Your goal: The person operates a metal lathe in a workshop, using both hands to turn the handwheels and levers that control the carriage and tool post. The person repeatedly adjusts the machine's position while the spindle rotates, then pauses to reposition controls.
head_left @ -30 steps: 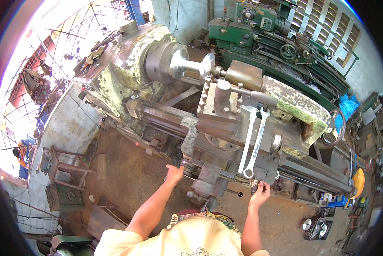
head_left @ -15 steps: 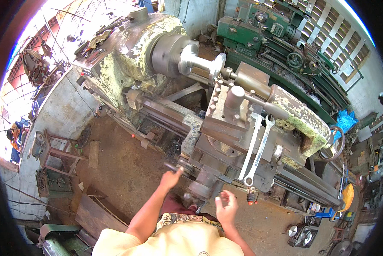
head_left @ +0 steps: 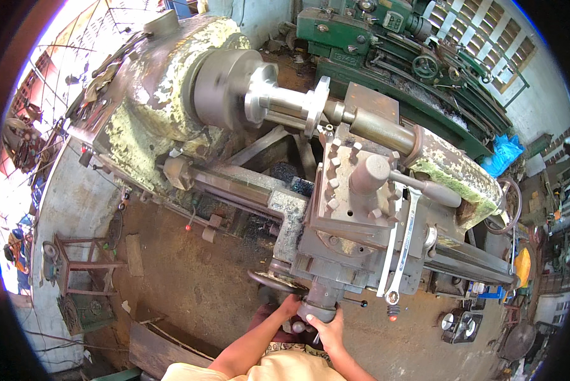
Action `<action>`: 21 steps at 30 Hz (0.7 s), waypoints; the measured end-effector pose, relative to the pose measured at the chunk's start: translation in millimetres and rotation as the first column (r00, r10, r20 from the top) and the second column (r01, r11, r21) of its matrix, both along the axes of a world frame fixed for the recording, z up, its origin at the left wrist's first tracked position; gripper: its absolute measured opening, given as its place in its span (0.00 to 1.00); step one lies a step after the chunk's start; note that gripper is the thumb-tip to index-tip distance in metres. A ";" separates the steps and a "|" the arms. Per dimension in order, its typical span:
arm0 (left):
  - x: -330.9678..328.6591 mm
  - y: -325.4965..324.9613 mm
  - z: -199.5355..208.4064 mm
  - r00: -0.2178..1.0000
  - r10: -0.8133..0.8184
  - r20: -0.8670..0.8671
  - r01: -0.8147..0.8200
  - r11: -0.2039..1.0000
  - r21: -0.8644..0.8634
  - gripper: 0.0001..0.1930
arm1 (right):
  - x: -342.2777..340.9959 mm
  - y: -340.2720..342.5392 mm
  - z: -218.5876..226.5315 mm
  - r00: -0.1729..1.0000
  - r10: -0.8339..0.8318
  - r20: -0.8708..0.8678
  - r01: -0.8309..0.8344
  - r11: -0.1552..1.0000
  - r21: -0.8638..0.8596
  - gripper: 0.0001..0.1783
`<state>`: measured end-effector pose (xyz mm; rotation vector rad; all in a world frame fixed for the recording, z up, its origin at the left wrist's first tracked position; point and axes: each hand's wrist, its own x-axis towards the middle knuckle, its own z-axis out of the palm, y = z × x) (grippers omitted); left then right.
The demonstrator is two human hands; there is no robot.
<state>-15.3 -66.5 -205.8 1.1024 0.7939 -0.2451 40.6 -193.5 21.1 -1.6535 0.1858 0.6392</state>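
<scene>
My left hand [head_left: 289, 307] and my right hand [head_left: 328, 329] close in from both sides on the cross-slide handle [head_left: 317, 312] at the front of a metal lathe. The right thumb lies over its round collar; the left fingers are partly hidden. Just left of them is the carriage handwheel [head_left: 273, 281]. Beyond, a shiny flanged metal shaft [head_left: 289, 100] sits between the blurred, spinning chuck [head_left: 225, 89] and the tailstock centre [head_left: 338, 113]. Its right flange is close to the tool in the bolted tool post [head_left: 355, 187].
Two wrenches, one a combination wrench [head_left: 404, 244], lie on the carriage right of the tool post. The tailstock [head_left: 456, 171] has a handwheel at its far right. Behind stands a green lathe [head_left: 386, 63]. A metal stand [head_left: 85, 260] is on the floor at left.
My left hand has left the carriage handwheel and moved right to the cross-slide handle. My right hand, free before, has come onto it too. The view has shifted closer to the lathe.
</scene>
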 end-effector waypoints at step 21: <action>26.5 94.9 137.4 0.834 0.494 -0.247 -0.425 0.860 0.283 0.24 | -11.6 -46.0 -118.0 0.796 0.342 -0.500 0.288 0.512 0.809 0.56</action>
